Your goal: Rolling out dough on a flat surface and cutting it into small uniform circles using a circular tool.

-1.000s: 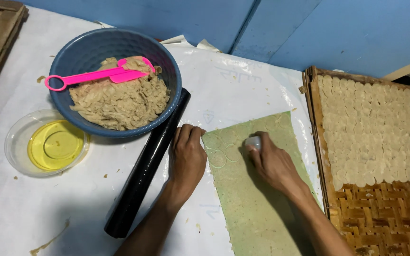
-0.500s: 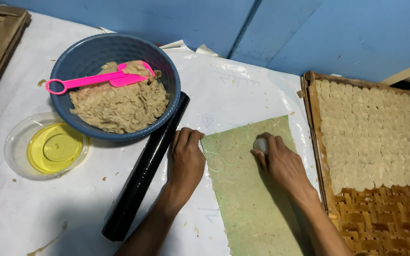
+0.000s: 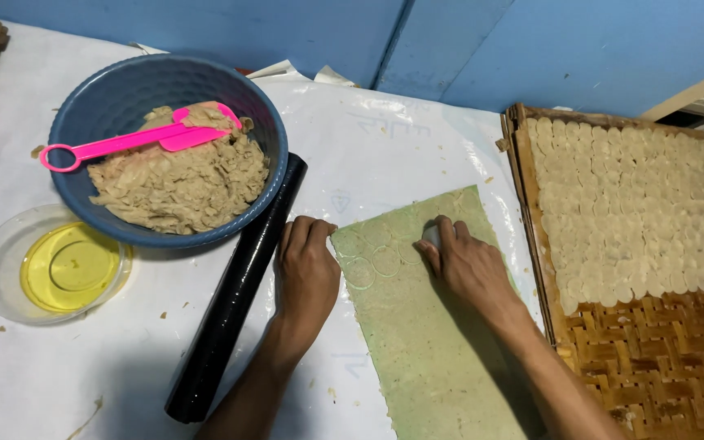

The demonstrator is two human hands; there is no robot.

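Observation:
A flat greenish dough sheet (image 3: 433, 342) lies on the white plastic-covered table (image 3: 385, 147). Several round cut marks show near its top-left corner. My right hand (image 3: 466, 265) presses a small round cutter (image 3: 432, 235) into the sheet's upper part. My left hand (image 3: 307, 273) rests flat, fingers together, on the table at the sheet's left edge, beside a black rolling pin (image 3: 238, 293).
A blue bowl (image 3: 107, 90) of beige dough scraps with a pink spoon (image 3: 124, 144) stands at the upper left. A clear dish of yellow oil (image 3: 63, 269) sits below it. A woven bamboo tray (image 3: 662, 358) with several pale dough rounds (image 3: 637, 212) lies at the right.
My right hand has shifted the cutter along the top of the sheet, leaving more round marks. My left hand stays in place. The view has drifted slightly.

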